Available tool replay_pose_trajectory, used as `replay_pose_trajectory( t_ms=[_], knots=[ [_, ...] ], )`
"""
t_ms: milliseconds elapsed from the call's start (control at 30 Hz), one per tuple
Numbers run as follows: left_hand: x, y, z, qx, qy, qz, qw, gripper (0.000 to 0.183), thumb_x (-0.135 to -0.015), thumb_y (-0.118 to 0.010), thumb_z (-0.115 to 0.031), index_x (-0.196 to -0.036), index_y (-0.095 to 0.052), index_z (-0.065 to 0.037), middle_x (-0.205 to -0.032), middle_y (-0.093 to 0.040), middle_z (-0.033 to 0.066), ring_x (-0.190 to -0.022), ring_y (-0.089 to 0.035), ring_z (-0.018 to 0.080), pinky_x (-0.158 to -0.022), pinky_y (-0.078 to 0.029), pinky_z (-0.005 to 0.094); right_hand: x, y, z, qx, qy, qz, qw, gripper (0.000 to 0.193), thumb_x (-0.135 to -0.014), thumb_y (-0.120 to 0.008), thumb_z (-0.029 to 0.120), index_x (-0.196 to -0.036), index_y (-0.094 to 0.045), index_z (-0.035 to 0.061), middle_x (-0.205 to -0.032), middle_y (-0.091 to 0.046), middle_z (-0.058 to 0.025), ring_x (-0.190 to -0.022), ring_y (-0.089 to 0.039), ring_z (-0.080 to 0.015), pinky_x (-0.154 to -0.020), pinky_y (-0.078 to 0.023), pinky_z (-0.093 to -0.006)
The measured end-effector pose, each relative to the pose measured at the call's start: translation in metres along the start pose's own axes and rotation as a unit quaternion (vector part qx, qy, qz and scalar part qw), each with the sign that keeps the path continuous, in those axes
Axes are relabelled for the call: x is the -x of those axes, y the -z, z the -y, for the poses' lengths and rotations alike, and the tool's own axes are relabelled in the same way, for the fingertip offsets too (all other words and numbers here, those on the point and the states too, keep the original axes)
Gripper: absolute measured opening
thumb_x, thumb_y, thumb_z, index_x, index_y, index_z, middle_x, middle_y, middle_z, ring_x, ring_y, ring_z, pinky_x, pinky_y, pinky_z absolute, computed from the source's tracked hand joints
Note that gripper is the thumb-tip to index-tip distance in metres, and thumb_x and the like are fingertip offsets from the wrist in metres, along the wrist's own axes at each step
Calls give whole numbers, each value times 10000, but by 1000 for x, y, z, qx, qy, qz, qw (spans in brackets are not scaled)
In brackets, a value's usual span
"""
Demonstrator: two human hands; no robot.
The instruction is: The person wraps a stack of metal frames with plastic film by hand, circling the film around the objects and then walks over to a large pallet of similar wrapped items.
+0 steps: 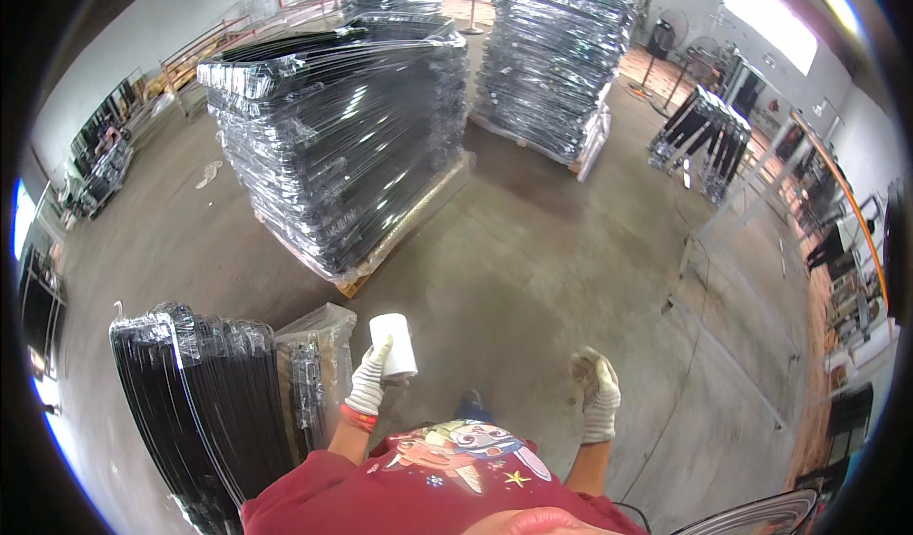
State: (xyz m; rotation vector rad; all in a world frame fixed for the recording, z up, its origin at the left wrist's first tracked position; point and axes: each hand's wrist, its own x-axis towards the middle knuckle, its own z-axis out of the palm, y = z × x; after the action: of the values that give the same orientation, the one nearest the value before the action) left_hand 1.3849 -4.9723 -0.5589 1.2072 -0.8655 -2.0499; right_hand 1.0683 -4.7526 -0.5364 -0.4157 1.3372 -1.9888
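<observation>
My left hand (369, 378), in a white knit glove, grips a white roll of film (396, 344) held upright in front of my chest. My right hand (597, 392), also gloved, hangs apart to the right with its fingers loosely curled and nothing in it. Just left of my left hand stands a bundle of black metal frames (204, 402) partly covered in clear plastic. Ahead on the concrete floor sits a tall wrapped pallet stack of black frames (342, 136).
A second wrapped pallet stack (552, 59) stands further back on the right. Leaning wrapped frames (699, 140) and metal racks (761, 221) line the right side. Fans (666, 36) stand at the back. Shelving with frames (100, 164) lines the left wall.
</observation>
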Motion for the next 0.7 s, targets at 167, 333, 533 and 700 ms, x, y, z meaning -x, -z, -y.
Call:
replay_pose_trajectory(
  t_ms=[167,333,533,700],
  knots=[
    [-38,-16,-32,48,-51,-17,997,585,-765,-658,-438,-1144,-494,-23,-920,-614,89,-747,-631,203,-588,-545,337,-139,-94,14,47,-50,212,975,401,-888,-516,278,-1113,-546,-52,-1027,-617,-163,-951,-605,-248,-883,-455,-351],
    [-66,-1,-55,141,-83,-85,983,589,-779,-662,-387,-1186,-466,-10,-1003,-597,96,-839,-614,207,-720,-526,341,-200,-217,-16,109,-126,401,901,381,-876,-534,236,-1143,-534,-35,-1078,-602,-135,-1021,-564,-207,-921,-417,-303],
    [-106,36,-107,162,-147,-121,968,576,-783,-618,-459,-1139,-501,-22,-875,-613,85,-650,-612,179,-443,-494,282,-228,-370,-64,253,-114,527,803,348,-858,-559,180,-1169,-538,24,-1094,-604,-83,-1011,-551,-142,-898,-406,-251],
    [-162,103,-148,206,-181,-147,950,605,-777,-616,-487,-1136,-498,-15,-871,-619,91,-665,-623,186,-448,-491,270,-248,-503,-65,360,64,561,742,466,-818,-596,269,-1226,-491,69,-1230,-511,-124,-1019,-554,-192,-915,-409,-277]
  ],
)
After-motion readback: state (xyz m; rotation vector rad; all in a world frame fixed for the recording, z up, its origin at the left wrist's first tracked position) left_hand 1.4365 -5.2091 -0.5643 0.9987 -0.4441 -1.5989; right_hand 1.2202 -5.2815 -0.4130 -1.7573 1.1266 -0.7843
